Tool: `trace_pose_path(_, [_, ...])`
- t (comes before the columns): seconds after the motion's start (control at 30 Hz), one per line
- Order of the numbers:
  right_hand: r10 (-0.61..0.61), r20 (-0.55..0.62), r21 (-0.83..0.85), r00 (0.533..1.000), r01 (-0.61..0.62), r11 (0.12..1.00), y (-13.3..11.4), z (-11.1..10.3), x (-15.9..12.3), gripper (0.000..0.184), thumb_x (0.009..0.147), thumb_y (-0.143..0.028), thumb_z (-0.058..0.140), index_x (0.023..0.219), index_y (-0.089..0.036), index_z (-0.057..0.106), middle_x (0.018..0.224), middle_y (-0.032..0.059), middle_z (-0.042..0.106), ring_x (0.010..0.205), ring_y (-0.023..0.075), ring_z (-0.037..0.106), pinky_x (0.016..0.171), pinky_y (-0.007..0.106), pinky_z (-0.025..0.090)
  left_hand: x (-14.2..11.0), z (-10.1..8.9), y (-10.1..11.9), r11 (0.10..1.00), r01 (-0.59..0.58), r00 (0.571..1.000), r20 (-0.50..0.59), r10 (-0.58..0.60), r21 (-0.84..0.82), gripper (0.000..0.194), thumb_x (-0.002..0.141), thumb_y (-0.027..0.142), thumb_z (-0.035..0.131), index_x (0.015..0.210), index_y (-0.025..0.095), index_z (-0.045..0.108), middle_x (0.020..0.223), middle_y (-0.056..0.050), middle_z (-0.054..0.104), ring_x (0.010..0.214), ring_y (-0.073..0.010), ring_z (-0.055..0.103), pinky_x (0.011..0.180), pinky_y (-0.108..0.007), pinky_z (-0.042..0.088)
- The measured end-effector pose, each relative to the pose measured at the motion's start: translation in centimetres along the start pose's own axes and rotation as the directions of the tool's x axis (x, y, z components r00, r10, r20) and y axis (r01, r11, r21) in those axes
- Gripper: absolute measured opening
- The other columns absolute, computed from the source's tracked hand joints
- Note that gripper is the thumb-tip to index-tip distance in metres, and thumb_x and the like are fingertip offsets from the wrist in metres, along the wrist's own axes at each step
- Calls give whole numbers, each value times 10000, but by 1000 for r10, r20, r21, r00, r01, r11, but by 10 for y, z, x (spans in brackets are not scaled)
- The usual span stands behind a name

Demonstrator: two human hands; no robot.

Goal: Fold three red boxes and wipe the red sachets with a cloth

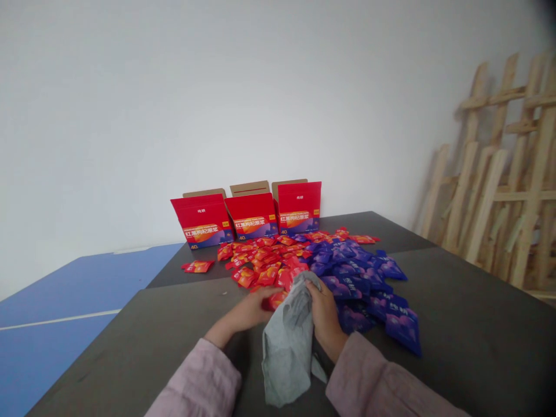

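Note:
A crumpled grey cloth (286, 347) hangs down from my right hand (325, 313), whose fingers are closed round its upper end. Its top lies against a red sachet (293, 275). Just left of the cloth, my left hand (252, 310) is closed on a red sachet (278, 299) with an orange print, partly hidden by the fingers. Beyond both hands spreads a pile of red sachets (260, 255). To the right, close to my right hand, lies a heap of purple-blue sachets (347, 286); the two heaps meet in the middle.
Three red cartons with raised flaps stand behind the sachets: left carton (208, 223), middle carton (252, 217), right carton (299, 208). A single red sachet (198, 266) lies apart at left on the dark table (174, 330). Blue table (87, 289) at left; wooden frames (499, 197) lean at right.

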State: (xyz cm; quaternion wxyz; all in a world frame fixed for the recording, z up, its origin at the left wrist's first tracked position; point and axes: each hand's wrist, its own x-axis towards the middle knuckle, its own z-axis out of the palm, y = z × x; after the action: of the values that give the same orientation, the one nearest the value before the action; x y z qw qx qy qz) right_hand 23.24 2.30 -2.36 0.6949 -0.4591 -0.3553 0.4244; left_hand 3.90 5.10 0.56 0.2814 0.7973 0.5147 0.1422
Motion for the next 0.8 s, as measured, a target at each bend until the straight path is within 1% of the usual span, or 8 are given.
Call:
trace_pose_path(0.03, [11,-15,11,1000,-11,1000,3,0,1,282,775,-368,675,1000,-225,767,1016,44,772,947,241,670,916,363,475,0,-13,-8,999,-15,999,39,17,-39,506,763,231,669,1264,293,696,1250,3,719,1163,-222,649,1039,-300,461])
trace_pose_path(0.07, [18,-27,19,999,-17,1000,5,0,2,283,763,-370,686,992,-226,771,1003,42,774,941,238,671,914,357,474,0,-25,-16,998,60,997,-39,-61,-18,353,780,183,596,1071,267,776,1100,16,767,1042,-192,692,962,-261,497])
trace_pose_path(0.13, [28,-28,25,999,-27,999,5,0,1,283,756,-379,693,977,-225,777,977,41,777,924,237,672,901,352,477,4,-46,-33,966,254,933,-279,-228,58,261,807,181,521,840,226,776,889,-5,774,894,-189,709,869,-255,519])
trace_pose_path(0.27, [30,-20,-28,999,-30,999,1,0,-1,267,768,-388,676,943,-212,774,971,48,779,930,249,674,900,360,481,13,-66,-68,891,445,738,-599,-310,86,359,900,245,392,1056,142,699,1052,-139,722,1036,-293,661,931,-398,497])
trace_pose_path(0.37, [39,-37,-73,999,-42,996,-2,-1,-2,296,766,-384,671,979,-203,769,1041,62,775,980,261,675,939,370,474,21,-65,-96,834,511,589,-791,-165,207,379,895,263,445,1151,78,654,1170,-202,661,1180,-329,580,1045,-452,431])
trace_pose_path(0.5, [68,-47,-108,997,-73,991,-3,-3,-4,349,766,-395,666,1032,-194,767,1091,75,769,1042,278,672,984,383,464,31,-58,-126,762,587,509,-857,-83,274,517,911,361,502,1319,52,575,1392,-254,527,1331,-400,444,1077,-536,391])
trace_pose_path(0.67, [99,-59,-159,993,-107,981,-7,-3,-7,362,774,-406,658,1044,-195,774,1107,80,768,1057,283,675,1003,389,464,47,-63,-148,726,682,400,-874,-277,82,701,937,507,441,1496,85,401,1544,-292,336,1379,-514,351,1038,-652,376])
trace_pose_path(0.8, [120,-79,-169,990,-132,977,-12,-2,-9,387,757,-415,668,1055,-191,776,1130,85,764,1079,288,671,1013,393,463,61,-78,-164,700,713,375,-817,-438,-47,751,915,643,365,1506,183,413,1593,-263,269,1423,-579,236,1043,-751,282])
